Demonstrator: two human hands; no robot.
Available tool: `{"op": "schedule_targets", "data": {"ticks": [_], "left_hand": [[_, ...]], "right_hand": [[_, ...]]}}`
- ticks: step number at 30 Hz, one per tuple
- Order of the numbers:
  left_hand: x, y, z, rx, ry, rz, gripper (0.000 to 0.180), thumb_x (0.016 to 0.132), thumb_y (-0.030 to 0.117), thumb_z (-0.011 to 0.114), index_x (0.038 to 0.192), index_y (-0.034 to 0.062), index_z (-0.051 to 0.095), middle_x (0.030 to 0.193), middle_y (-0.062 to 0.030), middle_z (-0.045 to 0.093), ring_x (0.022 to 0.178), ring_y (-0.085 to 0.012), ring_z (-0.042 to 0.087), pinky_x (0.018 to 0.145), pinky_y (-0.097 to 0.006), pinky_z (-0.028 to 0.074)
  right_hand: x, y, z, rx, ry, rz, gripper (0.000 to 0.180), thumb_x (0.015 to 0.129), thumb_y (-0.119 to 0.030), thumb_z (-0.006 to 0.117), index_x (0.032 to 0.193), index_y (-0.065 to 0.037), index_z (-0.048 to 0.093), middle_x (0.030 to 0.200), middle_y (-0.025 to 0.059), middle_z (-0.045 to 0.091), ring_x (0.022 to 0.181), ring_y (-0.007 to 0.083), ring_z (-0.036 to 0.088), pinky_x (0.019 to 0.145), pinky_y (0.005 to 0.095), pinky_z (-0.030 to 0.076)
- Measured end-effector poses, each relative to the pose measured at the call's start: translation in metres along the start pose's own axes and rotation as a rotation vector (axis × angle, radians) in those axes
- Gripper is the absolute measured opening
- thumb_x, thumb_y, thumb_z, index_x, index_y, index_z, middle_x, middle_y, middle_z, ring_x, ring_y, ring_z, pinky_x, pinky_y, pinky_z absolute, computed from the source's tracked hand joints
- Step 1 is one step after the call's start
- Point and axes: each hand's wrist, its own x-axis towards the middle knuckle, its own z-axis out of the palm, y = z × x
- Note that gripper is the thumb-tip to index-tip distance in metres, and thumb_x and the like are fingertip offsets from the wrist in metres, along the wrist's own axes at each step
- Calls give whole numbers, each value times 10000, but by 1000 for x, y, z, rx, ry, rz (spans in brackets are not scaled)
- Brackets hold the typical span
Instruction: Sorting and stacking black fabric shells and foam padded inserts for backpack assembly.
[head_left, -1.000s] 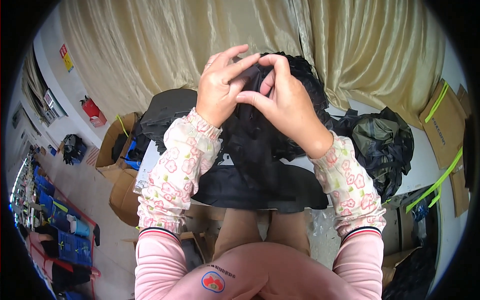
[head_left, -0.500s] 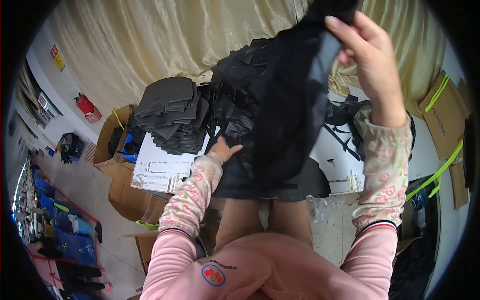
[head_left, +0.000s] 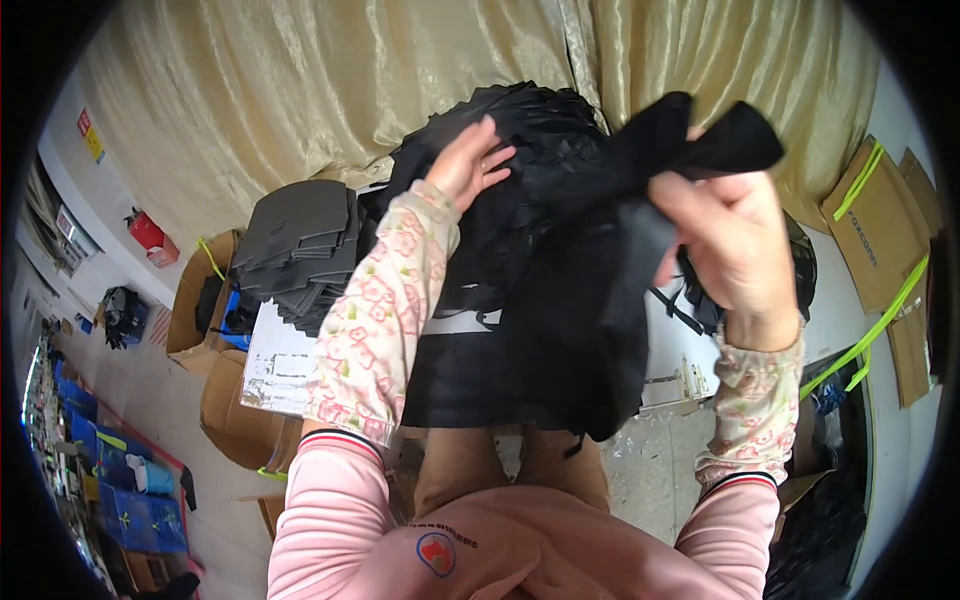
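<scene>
My right hand [head_left: 730, 240] is closed on the gathered top of a black fabric piece [head_left: 580, 330], holding it up to the right of the table's middle. The piece hangs down toward the table's front edge, its upper end folded over my fingers and blurred. My left hand [head_left: 472, 165] is open, its fingers apart, over a large heap of black fabric pieces [head_left: 530, 125] at the back of the table. Whether the fingers touch the heap I cannot tell. Left of the heap stands a stack of dark grey flat panels [head_left: 295, 240].
The white table [head_left: 275, 355] has a worn front edge. Open cardboard boxes [head_left: 235, 410] stand to its left, and another carton [head_left: 870, 240] with yellow-green straps is at the right. More black items with straps [head_left: 690, 300] lie on the table's right. A beige curtain [head_left: 300, 90] hangs behind.
My left hand has moved up and away from me, from the table's front to over the heap. My right hand has come down and nearer with the black fabric piece.
</scene>
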Motion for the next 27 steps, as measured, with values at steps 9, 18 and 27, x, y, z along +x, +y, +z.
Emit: {"op": "schedule_targets", "data": {"ticks": [9, 18, 27], "left_hand": [[-178, -1, 73, 309, 184, 637, 491, 887, 351, 644, 1182, 1, 466, 1003, -81, 564, 839, -150, 591, 763, -283, 459], [-219, -72, 88, 451, 229, 283, 522, 794, 80, 742, 1233, -8, 473, 1138, -79, 589, 1028, -141, 558, 900, -291, 445], [-273, -26, -27, 1008, 446, 380, 115, 798, 13, 674, 887, 21, 601, 771, 12, 583, 732, -64, 528, 685, -232, 446]], "right_hand": [[39, 39, 17, 80, 19, 48, 233, 932, -211, 590, 920, 21, 577, 722, 53, 607, 518, 124, 620, 451, 213, 507], [62, 45, 98, 63, -1, -201, 267, 921, -179, 580, 761, 15, 488, 608, 66, 565, 472, 130, 607, 396, 229, 466], [21, 48, -20, 28, 397, -37, 250, 900, -216, 616, 946, 23, 555, 839, 110, 638, 565, 206, 653, 496, 268, 540]]}}
